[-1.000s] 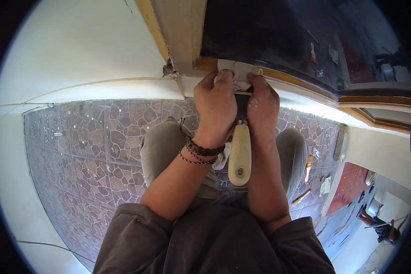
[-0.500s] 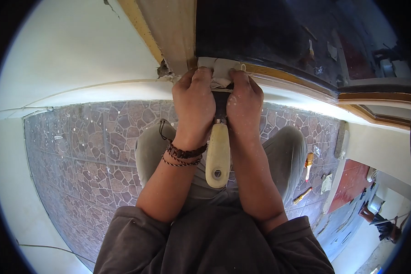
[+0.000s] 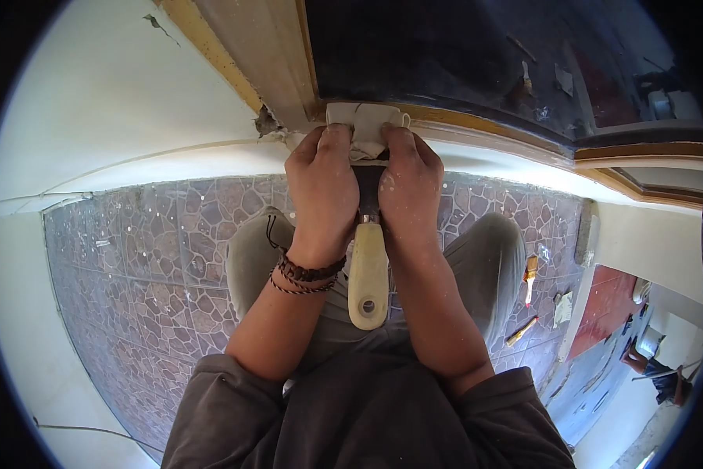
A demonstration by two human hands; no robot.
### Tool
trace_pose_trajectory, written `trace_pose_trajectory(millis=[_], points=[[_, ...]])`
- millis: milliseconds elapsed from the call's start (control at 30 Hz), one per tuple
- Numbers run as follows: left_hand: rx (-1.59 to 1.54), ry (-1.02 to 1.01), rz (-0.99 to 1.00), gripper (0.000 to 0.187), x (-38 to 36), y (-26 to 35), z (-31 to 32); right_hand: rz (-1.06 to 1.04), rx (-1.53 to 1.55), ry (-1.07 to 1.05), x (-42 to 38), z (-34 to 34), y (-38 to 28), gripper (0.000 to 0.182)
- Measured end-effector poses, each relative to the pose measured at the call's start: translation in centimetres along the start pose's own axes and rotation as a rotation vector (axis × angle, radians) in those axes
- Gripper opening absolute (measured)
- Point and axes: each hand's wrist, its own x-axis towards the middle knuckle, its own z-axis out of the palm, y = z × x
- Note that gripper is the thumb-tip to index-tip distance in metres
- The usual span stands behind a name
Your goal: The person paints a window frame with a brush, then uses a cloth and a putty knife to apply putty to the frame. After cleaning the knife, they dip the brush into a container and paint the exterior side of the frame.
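At the wooden window frame, my left hand and my right hand pinch the two sides of a pale folded cloth or sheet. The fingertips of both press on its near edge. Between my wrists hangs a putty knife with a cream handle and a hole at its end, handle toward me. Its dark blade runs up between my palms to the pale piece. What the fingers under the blade do is hidden.
Dark glass fills the frame above. A broken gap shows at the frame's left corner. On the stone-patterned floor lie two brushes and a scrap. A person is at the far right.
Both hands have shifted slightly left and down in view with the putty knife. More of the pale piece shows between my fingers. The view has also moved a little.
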Motion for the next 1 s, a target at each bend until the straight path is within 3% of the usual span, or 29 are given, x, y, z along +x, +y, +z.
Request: trace_pose_trajectory(millis=[67, 167, 300, 367, 467, 567, 800, 867, 1000], points=[[-0.023, -0.016, -0.016, 0.027, 0.0, -0.3, -0.1, -0.368, -0.334, -0.039, 0.1, -0.4, 0.6, 0.012], [-0.109, 0.028, -0.079, 0.027, 0.1, 0.5, 0.3, -0.421, -0.376, -0.035, 0.4, 0.1, 1.0, 0.012], [-0.069, 0.029, -0.063, 0.027, 0.7, 0.1, 0.1, -0.408, -0.362, -0.018, 0.6, 0.5, 1.0, 0.013], [-0.039, 0.037, -0.06, 0.028, 0.9, 0.0, 0.2, -0.211, -0.211, -0.056, 0.7, 0.5, 0.8, 0.012], [-0.069, 0.011, -0.053, 0.029, 0.9, 0.1, 0.1, -0.369, -0.344, -0.004, 0.7, 0.7, 0.9, 0.012], [-0.065, 0.021, -0.052, 0.029, 0.7, 0.1, 0.5, -0.277, -0.274, -0.006, 0.7, 0.4, 0.6, 0.012], [-0.019, 0.004, -0.048, 0.027, 0.5, -1.0, 1.8, -0.366, -0.345, 0.025, 1.3, -1.2, 1.3, 0.011], [-0.057, 0.003, -0.024, 0.027, 0.3, -0.9, 2.1, -0.235, -0.23, -0.008, 1.4, -1.4, 1.1, 0.013], [-0.029, -0.01, -0.046, 0.028, 0.1, -1.1, 2.7, -0.319, -0.32, 0.009, 1.7, -2.1, 1.4, 0.016]])
